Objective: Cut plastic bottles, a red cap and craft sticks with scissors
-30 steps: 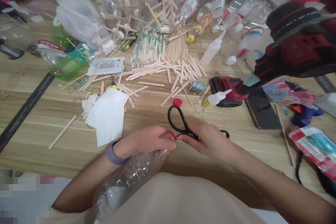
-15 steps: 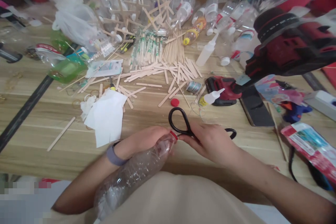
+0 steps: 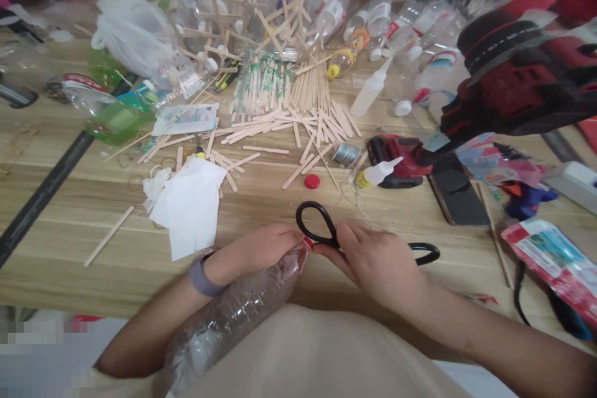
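Observation:
A large clear plastic bottle (image 3: 237, 301) lies slanted against my body, its neck with a red ring pointing up and right. My left hand (image 3: 265, 247) is wrapped round the bottle near its neck. In my right hand (image 3: 380, 261) is a pair of scissors (image 3: 317, 224) with black loop handles, one loop showing on each side of the hand. The scissors' blades are hidden, apparently at the bottle's red neck ring. Beyond the hands, a loose red bottle cap (image 3: 312, 181) lies on the table.
Wooden craft sticks (image 3: 261, 130) and skewers (image 3: 310, 87) cover the middle of the wooden table (image 3: 261, 199). White paper (image 3: 193, 211) lies at left. At right are a glue bottle (image 3: 377, 172), a red cordless tool (image 3: 522, 81) and a phone (image 3: 457, 189). Plastic bottles (image 3: 380, 18) crowd the back.
My right hand and the scissors have shifted slightly down, and the right handle loop has swung outward and down. My left hand still holds the bottle, with its fingers closer over the neck.

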A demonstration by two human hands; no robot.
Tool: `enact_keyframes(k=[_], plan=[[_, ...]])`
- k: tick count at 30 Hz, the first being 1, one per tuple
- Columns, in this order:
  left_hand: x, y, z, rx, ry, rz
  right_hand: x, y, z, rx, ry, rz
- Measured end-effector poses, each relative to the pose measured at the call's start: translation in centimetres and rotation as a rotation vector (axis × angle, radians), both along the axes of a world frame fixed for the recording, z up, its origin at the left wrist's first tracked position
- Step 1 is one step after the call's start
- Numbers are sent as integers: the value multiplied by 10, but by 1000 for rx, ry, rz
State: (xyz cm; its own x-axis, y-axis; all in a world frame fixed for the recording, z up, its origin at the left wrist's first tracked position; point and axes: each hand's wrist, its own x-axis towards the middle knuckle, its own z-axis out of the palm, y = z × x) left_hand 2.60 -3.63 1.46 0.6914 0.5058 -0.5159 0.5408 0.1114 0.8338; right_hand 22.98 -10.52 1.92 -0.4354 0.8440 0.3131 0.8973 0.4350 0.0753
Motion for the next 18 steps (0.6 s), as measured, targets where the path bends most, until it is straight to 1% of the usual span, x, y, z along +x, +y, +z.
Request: enact_keyframes(k=[2, 6, 8, 13, 15, 18], plan=[[2, 1, 0, -10, 20, 12, 1, -3, -3, -68, 34, -7], [4, 2, 0, 1, 47, -14, 8, -4, -10, -272, 114, 16], [4, 1, 1, 3, 63, -20, 11, -2, -10, -386, 187, 13], [3, -2, 9, -91, 54, -72, 15, 10, -6, -785, 528, 18], [3, -3, 10, -115, 44, -80, 15, 15, -4, -871, 612, 39], [1, -3, 9, -99, 14, -68, 15, 19, -4, -947, 700, 83]])
